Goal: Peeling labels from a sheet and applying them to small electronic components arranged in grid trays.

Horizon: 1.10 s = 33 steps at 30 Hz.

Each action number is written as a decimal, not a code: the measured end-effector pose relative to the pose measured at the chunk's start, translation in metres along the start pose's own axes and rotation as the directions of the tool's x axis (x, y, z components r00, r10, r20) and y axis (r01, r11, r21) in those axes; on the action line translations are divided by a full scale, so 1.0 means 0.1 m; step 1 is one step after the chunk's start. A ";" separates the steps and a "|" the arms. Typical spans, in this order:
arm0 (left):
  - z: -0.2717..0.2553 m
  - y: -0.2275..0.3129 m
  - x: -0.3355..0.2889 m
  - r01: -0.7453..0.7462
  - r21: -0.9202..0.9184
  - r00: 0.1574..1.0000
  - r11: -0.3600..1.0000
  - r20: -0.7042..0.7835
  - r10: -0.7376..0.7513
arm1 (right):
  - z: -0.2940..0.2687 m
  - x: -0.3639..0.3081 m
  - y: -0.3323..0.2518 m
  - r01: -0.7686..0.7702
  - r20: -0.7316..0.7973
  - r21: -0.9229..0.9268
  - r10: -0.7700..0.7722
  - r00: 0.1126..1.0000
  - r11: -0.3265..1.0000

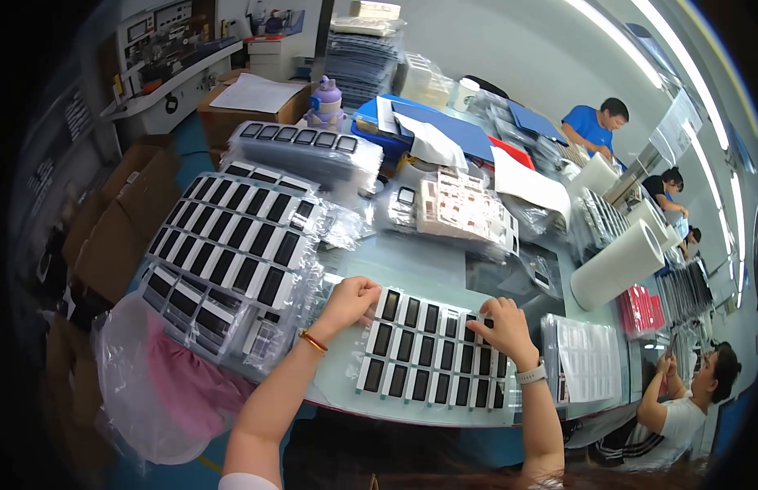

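Left of my left hand (353, 299) sit bagged trays (232, 245), stacked beside a pink bag (171, 384). That hand rests curled on the far left corner of the tray (432, 351) of dark screens, fingers on its edge, not closed around it. The tray lies flat on the table (428, 257) between my 2 hands. My right hand (501, 327) presses fingertips on its far right rows, holding nothing. Right of it lies a white roll (620, 263).

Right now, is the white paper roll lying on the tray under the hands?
No, the roll lies on the table, right of the tray.
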<state>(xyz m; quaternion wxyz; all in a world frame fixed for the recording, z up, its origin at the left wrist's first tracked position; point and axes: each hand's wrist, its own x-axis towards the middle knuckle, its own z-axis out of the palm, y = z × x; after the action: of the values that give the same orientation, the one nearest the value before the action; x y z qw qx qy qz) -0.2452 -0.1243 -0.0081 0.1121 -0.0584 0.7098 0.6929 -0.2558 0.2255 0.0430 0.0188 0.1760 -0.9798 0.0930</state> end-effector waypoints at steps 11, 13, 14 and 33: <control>0.07 0.08 0.07 0.060 -0.166 0.995 0.984 -0.070 -0.072 | 0.26 0.78 -1.29 0.504 -0.315 0.290 -0.416 0.853 0.814; 0.08 0.07 0.07 0.046 -0.169 0.995 0.984 -0.080 -0.060 | 0.32 0.86 -1.37 0.555 -0.334 0.265 -0.465 0.820 0.788; 0.09 0.05 0.07 0.023 -0.133 0.993 0.991 -0.115 -0.039 | 0.36 0.89 -1.38 0.581 -0.324 0.252 -0.498 0.804 0.774; 0.15 0.03 0.08 -0.110 -0.070 0.969 0.991 -0.230 0.091 | 0.47 0.93 -1.32 0.613 -0.360 0.292 -0.510 0.782 0.734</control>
<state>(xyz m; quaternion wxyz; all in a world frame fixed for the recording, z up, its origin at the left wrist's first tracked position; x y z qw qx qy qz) -0.2526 -0.1090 -0.0071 -0.0074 -0.1056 0.6907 0.7153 -0.2970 0.0635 0.0270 0.1364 0.4523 -0.8290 0.2993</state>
